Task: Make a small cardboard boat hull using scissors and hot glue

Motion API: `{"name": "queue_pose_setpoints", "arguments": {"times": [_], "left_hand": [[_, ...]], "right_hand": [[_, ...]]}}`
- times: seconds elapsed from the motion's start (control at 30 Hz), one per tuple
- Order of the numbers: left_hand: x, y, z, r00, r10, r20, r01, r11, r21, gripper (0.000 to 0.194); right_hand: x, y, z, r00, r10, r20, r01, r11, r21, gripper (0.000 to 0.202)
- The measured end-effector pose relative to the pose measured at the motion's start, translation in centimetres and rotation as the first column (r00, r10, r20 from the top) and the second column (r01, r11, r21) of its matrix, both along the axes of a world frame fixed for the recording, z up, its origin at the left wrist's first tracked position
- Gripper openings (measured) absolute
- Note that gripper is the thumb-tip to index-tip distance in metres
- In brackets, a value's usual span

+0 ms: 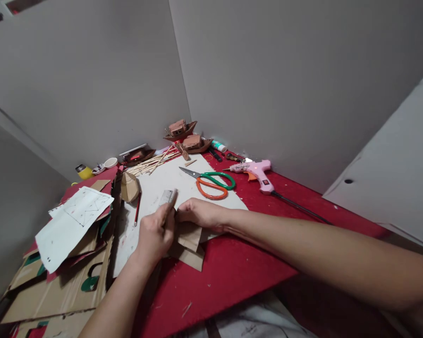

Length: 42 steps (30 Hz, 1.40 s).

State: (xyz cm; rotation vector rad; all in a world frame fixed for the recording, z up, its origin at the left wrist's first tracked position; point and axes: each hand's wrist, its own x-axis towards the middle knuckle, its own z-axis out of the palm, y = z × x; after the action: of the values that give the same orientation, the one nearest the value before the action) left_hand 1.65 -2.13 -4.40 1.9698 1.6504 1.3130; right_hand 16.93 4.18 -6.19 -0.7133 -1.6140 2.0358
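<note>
In the head view my left hand [155, 237] is closed in a grip around a brown piece of cardboard [190, 236] low on the work surface. My right hand [200, 213] meets it there, fingers pinched together on the same piece, their tips partly hidden. A flat greyish strip [166, 197] with a brown edge sticks up past my left thumb; its kind is unclear. Just beyond the hands lie scissors [211, 184] with one green and one orange handle, on a white sheet [155, 180]. A pencil [137, 210] rests left of my left hand.
A pink glue gun [257, 171] with a black cord lies at the right on the red tabletop [239, 263]. Thin wooden sticks [153, 162] and brown model boats [193, 143] stand at the back. Stacked cardboard [66, 291] and a paper with drawn lines [74, 223] fill the left.
</note>
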Motion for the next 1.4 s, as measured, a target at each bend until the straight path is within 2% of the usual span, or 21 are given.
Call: {"name": "queue_pose_setpoints", "arguments": {"times": [0.13, 0.23, 0.37, 0.5, 0.67, 0.9, 1.0, 1.13, 1.23, 1.33, 1.4], "left_hand": [[0.1, 0.2, 0.3, 0.983, 0.141, 0.114, -0.147, 0.988, 0.045, 0.024], [-0.3, 0.6, 0.5, 0.955, 0.225, 0.195, -0.237, 0.971, 0.041, 0.028], [-1.0, 0.9, 0.7, 0.922, 0.273, 0.275, -0.293, 0.955, 0.034, 0.029], [-1.5, 1.0, 0.8, 0.911, 0.278, 0.304, -0.309, 0.949, 0.057, 0.029], [-1.0, 0.5, 0.6, 0.927, 0.266, 0.263, -0.304, 0.945, 0.118, 0.026], [0.0, -1.0, 0.5, 0.973, 0.218, 0.072, -0.230, 0.923, 0.307, 0.014], [0.4, -1.2, 0.6, 0.971, 0.237, 0.021, -0.229, 0.910, 0.347, 0.025], [0.8, -1.3, 0.9, 0.970, 0.231, 0.078, -0.244, 0.923, 0.298, 0.031], [0.4, -0.9, 1.4, 0.946, 0.219, 0.237, -0.258, 0.955, 0.148, 0.023], [-0.6, -0.2, 1.7, 0.883, 0.178, 0.434, -0.180, 0.983, -0.036, 0.020], [-1.0, 0.2, 1.7, 0.863, 0.133, 0.487, -0.085, 0.989, -0.120, 0.020]], "right_hand": [[0.4, 0.3, 1.2, 0.998, -0.059, -0.018, 0.059, 0.998, 0.033, 0.018], [0.9, 0.4, 2.1, 1.000, -0.019, -0.005, 0.020, 0.999, 0.040, 0.011], [1.2, 0.3, 2.6, 0.999, 0.043, 0.018, -0.043, 0.998, 0.044, 0.003], [1.2, 0.3, 2.6, 1.000, 0.007, 0.025, -0.009, 0.998, 0.069, 0.005], [1.0, 0.0, 2.1, 0.996, -0.056, 0.064, 0.050, 0.995, 0.084, 0.011], [0.8, -0.3, 1.6, 0.993, -0.042, 0.107, 0.034, 0.996, 0.077, 0.015], [0.6, -0.3, 1.4, 0.993, -0.040, 0.111, 0.031, 0.996, 0.087, 0.016], [0.5, -0.4, 1.0, 0.991, -0.019, 0.135, 0.007, 0.996, 0.086, 0.019], [0.9, -0.2, 1.3, 0.984, 0.081, 0.160, -0.094, 0.993, 0.077, 0.019], [1.8, 0.6, 2.2, 0.971, 0.173, 0.163, -0.192, 0.976, 0.107, 0.009], [2.3, 1.2, 2.8, 0.984, 0.119, 0.135, -0.140, 0.977, 0.159, 0.013]]}}
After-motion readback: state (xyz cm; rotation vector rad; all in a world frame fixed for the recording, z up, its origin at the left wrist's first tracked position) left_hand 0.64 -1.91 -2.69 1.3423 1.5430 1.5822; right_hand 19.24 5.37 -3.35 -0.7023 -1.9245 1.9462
